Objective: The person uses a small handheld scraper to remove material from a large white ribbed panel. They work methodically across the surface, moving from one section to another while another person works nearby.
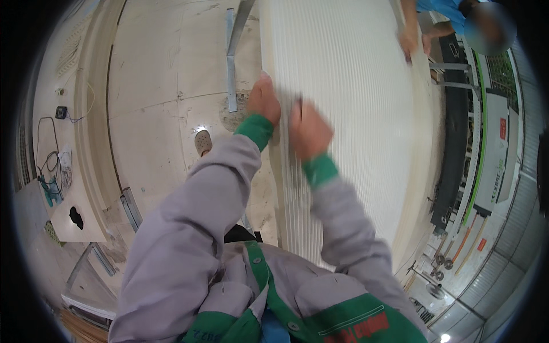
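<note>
A long white ribbed panel (366,114) lies in front of me, its grooves running away from me. At its left edge my left hand (264,102) is closed, the fingers curled against the rim of the panel. Over the ribbed surface, just inside that edge, my right hand (310,130) is closed and smeared by motion. A small dark tip shows at its fingers, too blurred to name. Both forearms are in grey sleeves with green cuffs.
At the far right a person in blue (443,8) has a hand (408,43) at the panel's other edge. Metal legs (231,68) stand left of the panel. A pale board table (86,211) with cables is at the left; a long machine (494,148) is at the right.
</note>
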{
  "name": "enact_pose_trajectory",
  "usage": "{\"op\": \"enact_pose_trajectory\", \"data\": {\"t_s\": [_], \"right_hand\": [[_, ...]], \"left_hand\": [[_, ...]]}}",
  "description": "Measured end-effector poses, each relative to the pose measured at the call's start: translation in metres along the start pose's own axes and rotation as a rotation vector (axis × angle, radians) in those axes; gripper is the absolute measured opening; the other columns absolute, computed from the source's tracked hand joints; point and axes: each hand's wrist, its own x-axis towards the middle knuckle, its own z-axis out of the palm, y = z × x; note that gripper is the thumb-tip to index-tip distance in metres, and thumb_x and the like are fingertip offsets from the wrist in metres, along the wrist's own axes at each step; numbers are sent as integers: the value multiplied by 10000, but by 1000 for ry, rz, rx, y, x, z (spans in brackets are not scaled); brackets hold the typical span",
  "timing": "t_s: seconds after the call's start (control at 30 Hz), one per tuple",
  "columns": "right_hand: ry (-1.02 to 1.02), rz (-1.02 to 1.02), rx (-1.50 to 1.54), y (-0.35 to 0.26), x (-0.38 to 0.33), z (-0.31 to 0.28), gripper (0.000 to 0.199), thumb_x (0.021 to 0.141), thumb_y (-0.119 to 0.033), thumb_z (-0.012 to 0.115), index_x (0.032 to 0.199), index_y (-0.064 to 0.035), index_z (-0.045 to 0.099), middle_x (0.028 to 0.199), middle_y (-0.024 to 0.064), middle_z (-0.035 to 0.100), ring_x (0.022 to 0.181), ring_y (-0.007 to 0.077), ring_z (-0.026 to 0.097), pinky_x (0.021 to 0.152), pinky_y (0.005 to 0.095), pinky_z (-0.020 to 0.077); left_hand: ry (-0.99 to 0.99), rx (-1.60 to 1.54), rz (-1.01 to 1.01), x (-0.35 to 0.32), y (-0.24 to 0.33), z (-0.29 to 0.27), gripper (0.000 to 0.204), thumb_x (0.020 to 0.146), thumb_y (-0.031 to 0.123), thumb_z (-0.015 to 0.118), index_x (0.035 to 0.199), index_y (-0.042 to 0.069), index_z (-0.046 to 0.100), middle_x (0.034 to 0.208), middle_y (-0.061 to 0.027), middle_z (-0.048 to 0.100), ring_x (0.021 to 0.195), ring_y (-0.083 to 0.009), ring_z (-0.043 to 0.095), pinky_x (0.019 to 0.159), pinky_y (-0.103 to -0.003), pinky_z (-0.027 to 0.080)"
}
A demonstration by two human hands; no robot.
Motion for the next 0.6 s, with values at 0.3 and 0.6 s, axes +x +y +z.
{"op": "enact_pose_trajectory", "data": {"t_s": [0.3,0.6], "right_hand": [[-28,21,12,-72,260,-14,454,1023,-426,389,1145,-103,683,1112,177,727,1057,401,675,921,511,527],[-139,101,-11,8,-80,-21,389,1041,-408,431,995,-98,661,959,144,711,849,374,682,733,513,524]], "left_hand": [[-13,64,28,-11,17,-8,687,1079,542,263,1122,-44,618,1099,-277,653,1078,-417,615,971,-450,450],[-110,167,23,-6,19,-15,901,910,711,517,1198,-139,592,1189,-314,651,1153,-407,623,1013,-443,458]]}}
